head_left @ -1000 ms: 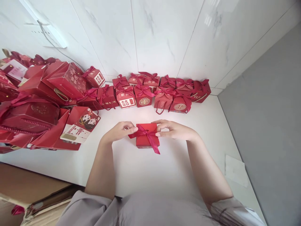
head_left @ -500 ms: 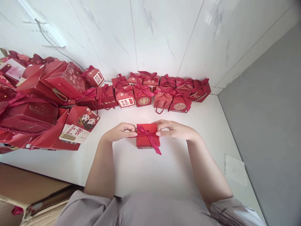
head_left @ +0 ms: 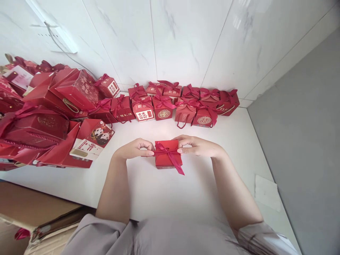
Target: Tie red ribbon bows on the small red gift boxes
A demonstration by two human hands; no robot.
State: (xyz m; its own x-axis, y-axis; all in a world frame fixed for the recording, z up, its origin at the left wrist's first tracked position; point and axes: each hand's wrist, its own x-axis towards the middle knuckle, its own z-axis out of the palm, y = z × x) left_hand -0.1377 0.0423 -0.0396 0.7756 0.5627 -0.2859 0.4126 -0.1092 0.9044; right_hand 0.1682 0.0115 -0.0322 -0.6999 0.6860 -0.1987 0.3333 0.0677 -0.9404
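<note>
L hand (head_left: 137,148) slid lower, ribbon's (head_left: 174,161) L end mostly hidden.

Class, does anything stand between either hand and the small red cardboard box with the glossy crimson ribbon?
Nothing visible does: the bare left hand and right hand flank the small red box closely; the other ribbon-tied boxes stand farther back.

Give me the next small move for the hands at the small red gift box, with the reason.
I'd gently draw the satin ribbon outward with both hands, keeping the pull even. Its knot sits near the middle of the gift box's top, and the left hand and right hand have their fingertips at opposite side edges, where the ribbon runs to them.
</note>
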